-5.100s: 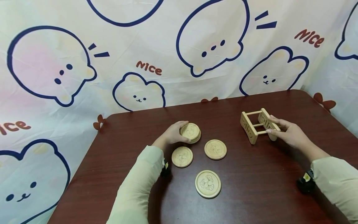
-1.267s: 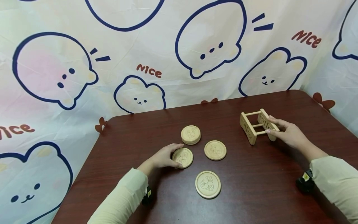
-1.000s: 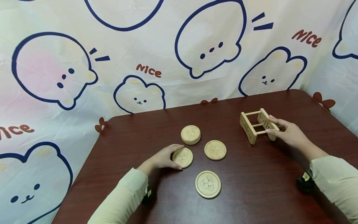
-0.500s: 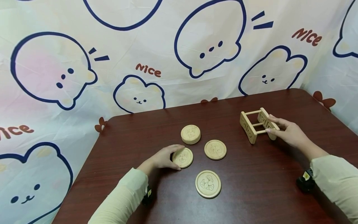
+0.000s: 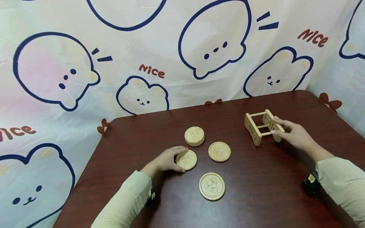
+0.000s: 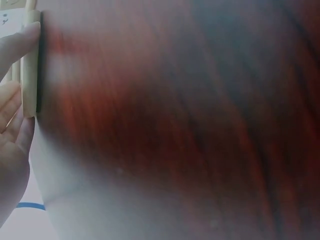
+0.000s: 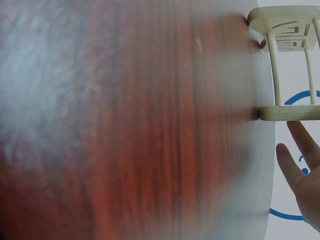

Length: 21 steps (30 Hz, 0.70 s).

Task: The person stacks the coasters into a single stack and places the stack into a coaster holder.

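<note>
My left hand (image 5: pixel 165 160) spans a round wooden coaster (image 5: pixel 186 160) from its left side, thumb at the near edge and fingers at the far edge. In the left wrist view, that coaster (image 6: pixel 31 65) shows edge-on, low over the table, between thumb and fingers. Just behind it is a small stack of coasters (image 5: pixel 194 136). At the right, my right hand (image 5: pixel 295 134) holds the right side panel of a small wooden coaster rack (image 5: pixel 258 126). In the right wrist view, fingertips meet the panel of the rack (image 7: pixel 290 113) from outside. No coaster sits in the rack.
Two single coasters lie flat: one coaster (image 5: pixel 219 152) right of the stack and another coaster (image 5: pixel 212 186) nearer the front. They rest on a dark red-brown table (image 5: pixel 256 186). A printed cloth (image 5: pixel 176 91) hangs behind the table's far edge.
About five seconds ago the left hand was at the coaster stack; it has let go there and moved nearer, onto the single coaster. Both hands stay nearly still over the last second.
</note>
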{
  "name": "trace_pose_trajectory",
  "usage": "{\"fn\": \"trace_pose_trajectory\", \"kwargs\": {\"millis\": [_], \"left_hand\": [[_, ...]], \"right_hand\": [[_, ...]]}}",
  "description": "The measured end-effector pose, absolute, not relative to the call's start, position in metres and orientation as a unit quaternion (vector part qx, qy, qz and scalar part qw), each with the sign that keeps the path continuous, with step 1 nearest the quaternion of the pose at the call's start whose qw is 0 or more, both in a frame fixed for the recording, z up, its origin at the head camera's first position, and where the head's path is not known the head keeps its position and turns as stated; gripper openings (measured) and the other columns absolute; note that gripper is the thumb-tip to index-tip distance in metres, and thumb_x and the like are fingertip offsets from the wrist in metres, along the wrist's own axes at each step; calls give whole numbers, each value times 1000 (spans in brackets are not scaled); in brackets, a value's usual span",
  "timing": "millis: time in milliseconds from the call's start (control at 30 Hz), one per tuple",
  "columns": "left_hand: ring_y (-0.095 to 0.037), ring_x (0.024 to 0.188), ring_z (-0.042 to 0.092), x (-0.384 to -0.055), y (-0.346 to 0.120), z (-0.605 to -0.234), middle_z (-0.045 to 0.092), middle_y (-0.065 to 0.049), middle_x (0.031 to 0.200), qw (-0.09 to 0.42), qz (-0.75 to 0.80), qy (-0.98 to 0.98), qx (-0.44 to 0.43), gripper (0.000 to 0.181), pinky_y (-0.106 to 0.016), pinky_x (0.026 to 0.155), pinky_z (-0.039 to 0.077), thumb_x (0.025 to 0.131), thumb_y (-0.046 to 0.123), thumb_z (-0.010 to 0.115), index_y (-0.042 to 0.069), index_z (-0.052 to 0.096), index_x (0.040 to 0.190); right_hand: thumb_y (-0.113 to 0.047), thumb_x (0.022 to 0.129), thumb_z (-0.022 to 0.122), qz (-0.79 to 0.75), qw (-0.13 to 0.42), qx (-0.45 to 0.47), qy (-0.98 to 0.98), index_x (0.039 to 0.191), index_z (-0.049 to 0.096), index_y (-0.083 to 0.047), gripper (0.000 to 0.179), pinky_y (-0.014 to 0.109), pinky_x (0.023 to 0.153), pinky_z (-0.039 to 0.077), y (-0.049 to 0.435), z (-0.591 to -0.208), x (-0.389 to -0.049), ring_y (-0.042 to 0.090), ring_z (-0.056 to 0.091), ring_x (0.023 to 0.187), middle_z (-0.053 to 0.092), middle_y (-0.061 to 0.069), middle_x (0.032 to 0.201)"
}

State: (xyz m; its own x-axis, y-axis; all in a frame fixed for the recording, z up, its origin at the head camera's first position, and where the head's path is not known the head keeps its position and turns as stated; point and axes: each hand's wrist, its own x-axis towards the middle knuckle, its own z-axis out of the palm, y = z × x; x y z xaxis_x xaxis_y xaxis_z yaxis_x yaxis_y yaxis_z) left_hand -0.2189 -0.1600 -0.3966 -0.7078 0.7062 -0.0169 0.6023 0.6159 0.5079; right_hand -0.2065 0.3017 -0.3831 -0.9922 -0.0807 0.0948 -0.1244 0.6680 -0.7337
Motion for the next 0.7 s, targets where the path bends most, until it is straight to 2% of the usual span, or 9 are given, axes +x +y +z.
{"fn": "trace_pose_trajectory", "kwargs": {"millis": [133, 200, 300, 367, 700], "left_hand": [[-21, 117, 36, -218, -161, -394, 43, -8, 126, 114, 242, 894, 360, 81, -36, 94, 29, 57, 29, 79, 6, 44, 126], [-21, 117, 35, -217, -161, -392, 43, -8, 126, 114, 247, 893, 358, 81, -36, 94, 30, 57, 29, 79, 6, 44, 126], [-20, 117, 35, -219, -160, -388, 42, -8, 126, 109, 257, 892, 355, 81, -36, 94, 29, 58, 28, 79, 6, 44, 127], [-19, 117, 35, -219, -159, -385, 42, -7, 126, 102, 261, 892, 355, 81, -36, 95, 29, 58, 28, 79, 6, 44, 127], [-16, 117, 35, -223, -157, -367, 40, -4, 128, 95, 282, 894, 334, 80, -35, 95, 29, 59, 27, 79, 8, 42, 128]], "right_hand": [[-38, 80, 58, 405, 20, 49, -913, 133, 33, -6, 66, 39, 82, 37, 301, -382, -206, 39, 34, 114, 21, 14, 137], [-40, 80, 57, 406, 15, 43, -913, 133, 33, -7, 67, 25, 79, 39, 301, -381, -205, 38, 34, 114, 21, 13, 138], [-41, 80, 57, 409, 10, 39, -912, 134, 32, -7, 68, 7, 68, 33, 302, -379, -204, 37, 34, 114, 21, 13, 138], [-42, 79, 57, 411, 5, 37, -911, 134, 32, -8, 69, 3, 65, 30, 303, -379, -204, 37, 34, 115, 20, 12, 138], [-42, 80, 57, 410, 8, 38, -911, 134, 32, -8, 68, 1, 64, 28, 301, -379, -204, 36, 35, 113, 21, 13, 138]]}}
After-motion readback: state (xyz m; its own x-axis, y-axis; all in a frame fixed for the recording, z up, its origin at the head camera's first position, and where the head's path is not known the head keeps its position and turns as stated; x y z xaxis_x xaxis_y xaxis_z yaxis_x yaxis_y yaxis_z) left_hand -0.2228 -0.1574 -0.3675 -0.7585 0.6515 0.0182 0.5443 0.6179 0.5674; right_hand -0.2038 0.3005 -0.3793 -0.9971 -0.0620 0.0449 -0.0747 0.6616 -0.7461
